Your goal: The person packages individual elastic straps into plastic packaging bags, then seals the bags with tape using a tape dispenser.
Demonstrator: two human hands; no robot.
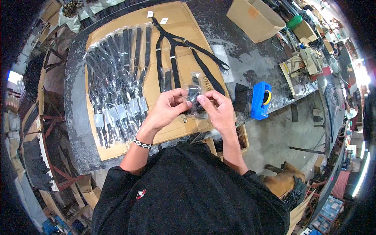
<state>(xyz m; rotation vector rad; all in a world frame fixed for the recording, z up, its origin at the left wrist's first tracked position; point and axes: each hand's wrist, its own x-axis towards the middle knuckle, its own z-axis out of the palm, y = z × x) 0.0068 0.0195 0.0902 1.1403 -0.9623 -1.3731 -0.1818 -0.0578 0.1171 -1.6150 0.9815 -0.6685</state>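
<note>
Over the near right part of the cardboard sheet [182, 19], the left hand [169, 107] and right hand [220, 109] pinch a clear plastic packet [194, 91] from either side. Light, even tension should keep its film flat.

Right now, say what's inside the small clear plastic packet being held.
Something black shows inside the small clear plastic packet. The left hand and right hand cover part of it, so its full shape is hidden.

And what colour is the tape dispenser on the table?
The tape dispenser is bright blue; it shows best in the head view.
</note>
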